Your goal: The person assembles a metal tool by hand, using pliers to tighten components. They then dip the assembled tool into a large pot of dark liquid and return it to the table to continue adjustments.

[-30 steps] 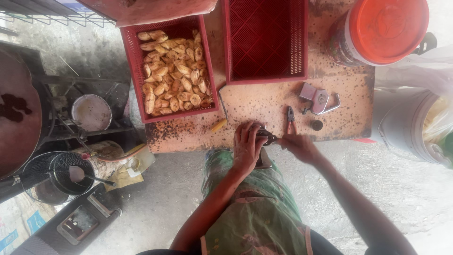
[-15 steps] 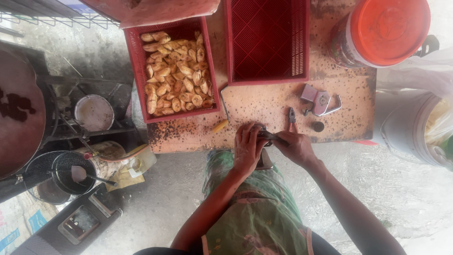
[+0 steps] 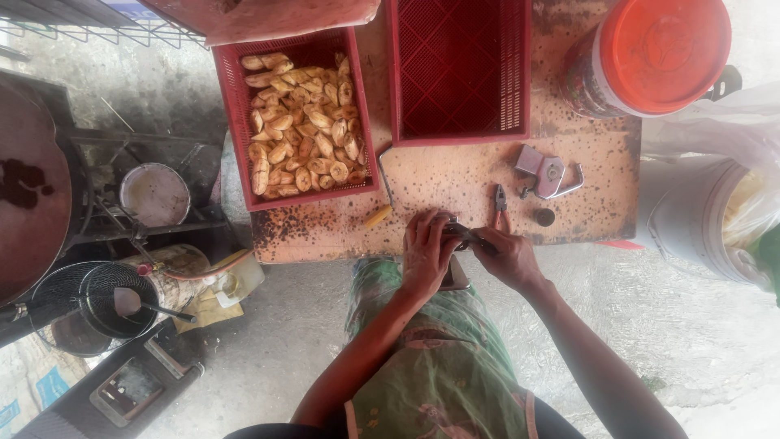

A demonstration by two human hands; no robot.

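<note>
My left hand [image 3: 426,254] and my right hand [image 3: 505,258] meet at the near edge of a stained wooden table [image 3: 455,183]. Together they grip a small dark metal piece [image 3: 461,234] between the fingers; its exact shape is hidden. Just beyond my right hand lie red-handled pliers [image 3: 499,206], a small dark round cap [image 3: 544,217] and a metal bracket part [image 3: 546,176]. A yellowish stub [image 3: 378,216] lies left of my left hand.
A red crate [image 3: 236,122] full of fried yellow pieces stands at the table's left, an empty red crate [image 3: 460,69] beside it. An orange-lidded bucket [image 3: 654,53] sits at the right, a white bucket [image 3: 699,219] lower. A stove, pot [image 3: 154,193] and wire strainer [image 3: 101,297] are left.
Both hands stay together on the small metal piece, with only slight finger shifts. The view has drifted a little.
</note>
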